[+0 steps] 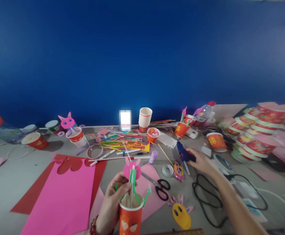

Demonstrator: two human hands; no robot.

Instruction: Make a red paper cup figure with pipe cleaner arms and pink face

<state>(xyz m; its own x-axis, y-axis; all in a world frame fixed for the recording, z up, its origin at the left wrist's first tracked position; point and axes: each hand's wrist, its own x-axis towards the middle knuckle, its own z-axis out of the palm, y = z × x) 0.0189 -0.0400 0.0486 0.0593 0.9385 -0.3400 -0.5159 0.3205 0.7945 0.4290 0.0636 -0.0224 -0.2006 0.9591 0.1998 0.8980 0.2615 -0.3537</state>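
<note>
The left hand [115,192] is at the near middle, with thumb and fingers pinched on the pink eared figure [127,170] just below its round head, probably to keep the light piece upright over the red paper cup [130,219]. The figure's green strips [135,186] and a pale straw [132,192] run down from the head to the cup's mouth; how deep they reach is hidden. On the right, the right hand [201,161] has its fingers closed around the rear of the blue glue gun [183,153]; whether the gun is lifted or resting on the table I cannot tell. Holding it there seems to keep the nozzle away from the left hand. The black scissors [162,188] lie between the hands on pink paper, apparently within easy reach, and the black cord [207,195] lies coiled at the near right, below the right forearm. The figure's long axis stands nearly upright, ears pointing up and strips down; the cup stands mouth up, while the gun's nozzle points far and left.
</note>
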